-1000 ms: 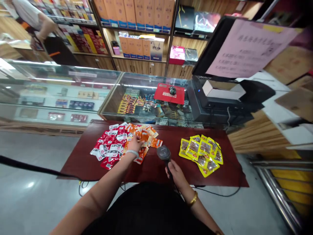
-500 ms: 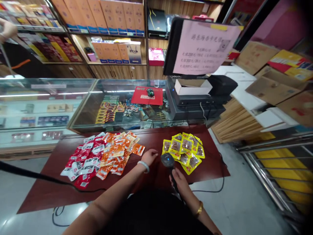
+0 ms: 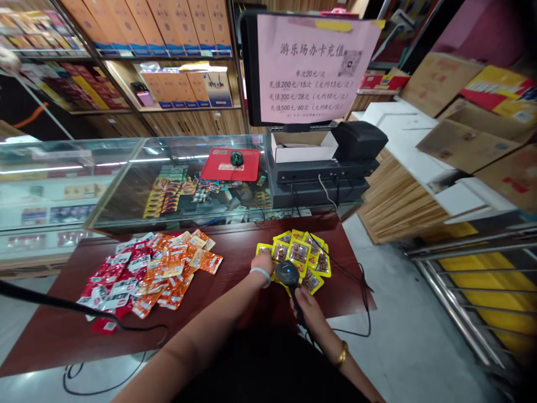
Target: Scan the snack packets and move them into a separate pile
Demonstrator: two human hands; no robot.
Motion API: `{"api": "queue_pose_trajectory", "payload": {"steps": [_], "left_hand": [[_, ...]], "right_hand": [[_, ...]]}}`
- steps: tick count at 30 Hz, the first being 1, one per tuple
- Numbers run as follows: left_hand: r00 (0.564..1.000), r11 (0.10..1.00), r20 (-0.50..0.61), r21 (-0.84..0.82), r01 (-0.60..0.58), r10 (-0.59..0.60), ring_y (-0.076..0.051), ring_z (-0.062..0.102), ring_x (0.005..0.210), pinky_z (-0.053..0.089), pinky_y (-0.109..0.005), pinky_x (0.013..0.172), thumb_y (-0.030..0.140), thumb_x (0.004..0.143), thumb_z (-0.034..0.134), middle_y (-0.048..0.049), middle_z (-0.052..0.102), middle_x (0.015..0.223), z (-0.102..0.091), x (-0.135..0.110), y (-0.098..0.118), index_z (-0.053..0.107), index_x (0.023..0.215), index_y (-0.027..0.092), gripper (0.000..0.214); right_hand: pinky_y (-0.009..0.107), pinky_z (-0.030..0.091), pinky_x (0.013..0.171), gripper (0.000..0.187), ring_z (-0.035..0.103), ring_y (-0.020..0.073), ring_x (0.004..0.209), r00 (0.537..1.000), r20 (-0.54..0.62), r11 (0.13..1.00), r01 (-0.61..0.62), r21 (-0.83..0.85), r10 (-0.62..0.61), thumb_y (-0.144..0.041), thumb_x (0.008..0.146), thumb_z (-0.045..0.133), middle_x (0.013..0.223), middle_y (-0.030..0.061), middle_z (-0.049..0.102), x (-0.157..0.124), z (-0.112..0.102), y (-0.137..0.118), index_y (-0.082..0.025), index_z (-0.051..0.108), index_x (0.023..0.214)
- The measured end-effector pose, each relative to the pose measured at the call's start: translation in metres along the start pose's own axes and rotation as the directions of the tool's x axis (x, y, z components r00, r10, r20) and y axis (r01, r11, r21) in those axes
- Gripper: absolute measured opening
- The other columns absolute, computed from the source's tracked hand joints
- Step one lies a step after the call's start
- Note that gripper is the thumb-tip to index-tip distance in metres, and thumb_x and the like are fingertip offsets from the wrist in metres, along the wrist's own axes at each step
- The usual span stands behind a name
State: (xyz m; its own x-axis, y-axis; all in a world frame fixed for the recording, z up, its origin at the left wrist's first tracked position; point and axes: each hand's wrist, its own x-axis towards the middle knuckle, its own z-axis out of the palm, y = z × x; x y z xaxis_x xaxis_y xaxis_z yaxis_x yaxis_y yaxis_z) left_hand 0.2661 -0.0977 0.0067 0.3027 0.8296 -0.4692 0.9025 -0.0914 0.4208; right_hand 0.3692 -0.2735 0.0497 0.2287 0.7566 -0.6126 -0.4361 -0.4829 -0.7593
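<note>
Head view: the fingers of the right hand (image 3: 308, 305) are wrapped around the slim dark handle of a scanner (image 3: 287, 272), whose rounded, smooth head shows a small blue light. The fingers of the left hand (image 3: 262, 261) are curled at the left edge of the yellow packets (image 3: 298, 252); whether they grip one cannot be told. A pale, smooth bangle (image 3: 260, 276) rings the left wrist, and a broad gold-coloured bangle (image 3: 343, 354) the right.

The yellow packets, flat and glossy with clear windows on brown contents, overlap in a loose heap on the right half of the table (image 3: 235, 243), a dark reddish-brown sheet with a dull sheen. Well apart on the left half lie crinkled, shiny orange packets (image 3: 172, 263), overlapping red-and-white packets (image 3: 119, 274) beside them.

Beyond the table stands a glass display case (image 3: 113, 196), hard-edged and reflective, bearing a flat red mat (image 3: 218, 168) with a rounded mouse (image 3: 236, 159). To its right, an open white box (image 3: 308, 154) sits below a smooth pink sheet (image 3: 310, 67) of printed text. Farther right are creased cardboard boxes (image 3: 465, 140) and tubular metal rails (image 3: 444, 291).
</note>
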Motion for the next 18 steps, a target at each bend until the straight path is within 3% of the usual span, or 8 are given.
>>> {"api": "queue_pose_trajectory", "payload": {"steps": [2,4,8,12,18], "left_hand": [[0.998,0.987,0.054,-0.157,-0.015,0.024,-0.025,0.066,0.09,0.048,-0.032,0.079,0.036,0.072,0.067,-0.0111,0.07,0.095,0.004,0.0,-0.007,0.066,0.096,0.019,0.03],[0.995,0.916,0.097,-0.399,0.049,-0.011,-0.022,0.067,0.082,0.05,-0.029,0.075,0.034,0.072,0.067,-0.0058,0.072,0.085,0.007,-0.002,-0.021,0.069,0.089,0.02,0.022],[0.987,0.602,0.116,-0.782,0.161,-0.114,-0.018,0.067,0.071,0.053,-0.028,0.069,0.04,0.067,0.072,-0.0032,0.072,0.076,0.0,-0.016,-0.06,0.068,0.085,0.015,0.031],[0.988,0.459,0.062,-0.88,0.121,-0.141,-0.018,0.066,0.066,0.053,-0.031,0.069,0.047,0.055,0.08,-0.0027,0.07,0.069,-0.016,-0.033,-0.094,0.068,0.082,0.014,0.045],[0.979,0.416,0.012,-0.904,0.097,-0.204,-0.019,0.066,0.071,0.052,-0.031,0.071,0.05,0.048,0.082,-0.003,0.07,0.069,-0.031,-0.042,-0.122,0.068,0.08,0.014,0.051]], "right_hand": [[0.021,0.029,0.04,0.055,0.041,0.0085,0.04,1.0,0.013,1.0,0.002,-0.007,-0.002,-0.073,0.062,0.064,0.053,-0.0065,0.051,0.0,-0.003,-0.001,-0.022,0.05,0.078],[0.021,0.029,0.041,0.055,0.042,0.0089,0.041,1.0,0.023,1.0,0.009,-0.006,-0.009,-0.073,0.063,0.064,0.054,-0.0061,0.052,0.002,-0.004,-0.002,-0.022,0.05,0.076],[0.022,0.031,0.042,0.052,0.042,0.0098,0.042,0.996,0.063,0.998,0.062,-0.018,-0.061,-0.071,0.065,0.064,0.055,-0.0053,0.052,0.01,0.005,-0.005,-0.022,0.05,0.075],[0.024,0.031,0.042,0.048,0.041,0.0105,0.041,0.983,0.152,0.993,0.108,-0.048,-0.1,-0.069,0.07,0.062,0.053,-0.0054,0.051,0.022,0.031,-0.016,-0.022,0.05,0.073],[0.023,0.03,0.042,0.046,0.039,0.0093,0.04,0.947,0.295,0.982,0.164,-0.097,-0.129,-0.067,0.076,0.057,0.053,-0.0056,0.05,0.035,0.075,-0.023,-0.021,0.051,0.075]]}}
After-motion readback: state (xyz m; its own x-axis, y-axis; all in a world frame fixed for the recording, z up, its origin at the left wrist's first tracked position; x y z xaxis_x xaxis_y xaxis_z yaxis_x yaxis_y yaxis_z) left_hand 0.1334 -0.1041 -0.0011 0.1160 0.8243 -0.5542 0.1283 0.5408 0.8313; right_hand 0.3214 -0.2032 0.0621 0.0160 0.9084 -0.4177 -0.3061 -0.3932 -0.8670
